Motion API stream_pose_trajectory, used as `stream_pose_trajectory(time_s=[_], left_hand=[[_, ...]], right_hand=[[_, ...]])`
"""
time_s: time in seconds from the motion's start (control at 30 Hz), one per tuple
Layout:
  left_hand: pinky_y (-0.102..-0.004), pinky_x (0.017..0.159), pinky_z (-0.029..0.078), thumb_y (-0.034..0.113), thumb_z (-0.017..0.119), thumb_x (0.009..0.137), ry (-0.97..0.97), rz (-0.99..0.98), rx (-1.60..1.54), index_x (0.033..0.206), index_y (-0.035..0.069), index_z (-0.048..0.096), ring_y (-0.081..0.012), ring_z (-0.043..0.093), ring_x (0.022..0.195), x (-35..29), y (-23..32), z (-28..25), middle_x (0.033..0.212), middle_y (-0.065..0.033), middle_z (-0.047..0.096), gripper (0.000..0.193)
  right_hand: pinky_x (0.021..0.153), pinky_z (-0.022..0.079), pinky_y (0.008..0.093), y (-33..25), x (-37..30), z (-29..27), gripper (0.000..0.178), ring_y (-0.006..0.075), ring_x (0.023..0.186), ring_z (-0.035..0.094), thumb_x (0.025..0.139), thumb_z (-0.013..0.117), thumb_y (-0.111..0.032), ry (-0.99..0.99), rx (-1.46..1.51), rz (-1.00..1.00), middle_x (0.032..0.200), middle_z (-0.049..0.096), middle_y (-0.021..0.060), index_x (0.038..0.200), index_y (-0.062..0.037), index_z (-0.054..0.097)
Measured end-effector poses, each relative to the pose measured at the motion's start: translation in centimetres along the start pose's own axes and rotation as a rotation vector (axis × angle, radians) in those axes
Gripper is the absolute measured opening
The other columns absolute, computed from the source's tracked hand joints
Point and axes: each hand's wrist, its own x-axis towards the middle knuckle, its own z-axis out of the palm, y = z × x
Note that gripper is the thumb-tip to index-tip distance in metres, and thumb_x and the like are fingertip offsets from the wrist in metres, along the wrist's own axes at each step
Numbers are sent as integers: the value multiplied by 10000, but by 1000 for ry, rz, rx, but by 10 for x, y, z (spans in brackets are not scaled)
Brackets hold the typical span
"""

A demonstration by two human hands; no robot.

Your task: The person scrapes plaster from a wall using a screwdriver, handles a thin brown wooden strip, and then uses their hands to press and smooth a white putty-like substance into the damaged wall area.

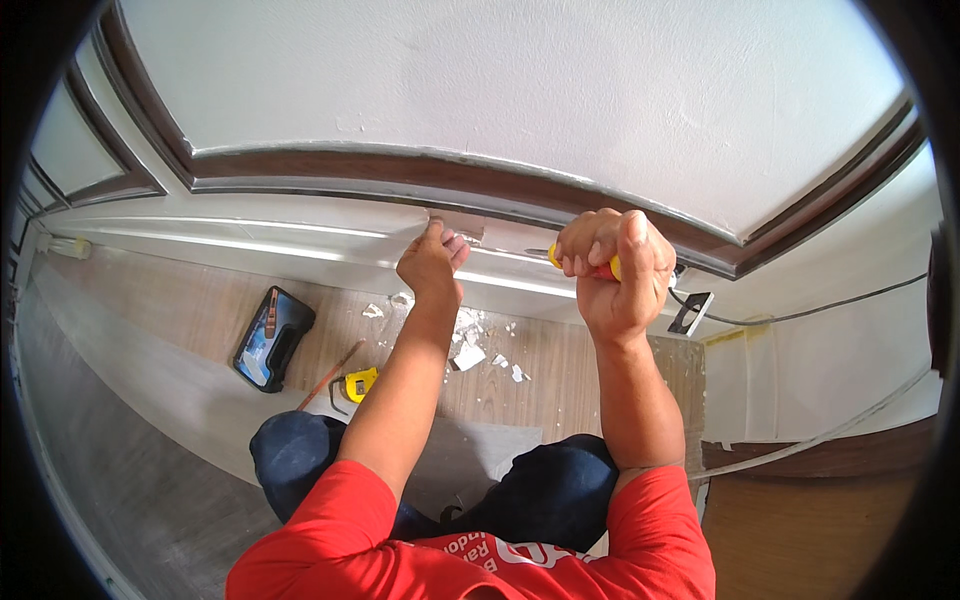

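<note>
Here, right fingers wrapped round yellow-red-handled tool; left fingers half-curled by wall (hold unclear).

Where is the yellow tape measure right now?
In the head view, the yellow boxy tape measure lies on the wood-patterned floor left of centre, just left of the person's left forearm and right of the black plastic case.

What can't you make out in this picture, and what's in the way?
All in the head view:
- Hand tool: the right hand wraps most of its handle.
- Left hand: too small and overlapped by its own fingers to tell whether it pinches anything.
- Smallest white fragments: too small to tell their material.
- Dark object at far right: cut off by the lens rim.
</note>
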Motion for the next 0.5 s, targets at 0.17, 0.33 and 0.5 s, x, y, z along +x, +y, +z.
stream_pose_trajectory(time_s=[0.17,0.33,0.5], left_hand=[[-356,637,611,135,703,890,36,-54,-105,1011,-25,557,-232,646,733,3,8,4,964,-133,616,248],[-377,683,609,151,665,901,72,-86,-90,1059,-1,541,-218,615,765,5,4,13,963,-103,554,252],[-415,716,606,176,648,886,77,-194,-119,1057,48,540,-190,577,744,25,-2,6,955,-68,505,239]], right_hand=[[502,433,290,3,-1,2,448,147,508,521,1061,448,-203,10,-19,21,568,544,92,666,-11,537],[502,430,289,7,-1,0,445,145,509,522,1060,456,-203,-21,-29,17,561,544,85,665,-15,536],[506,430,291,11,-4,3,442,147,510,520,1059,467,-208,-4,-21,60,561,544,80,666,-15,527]])
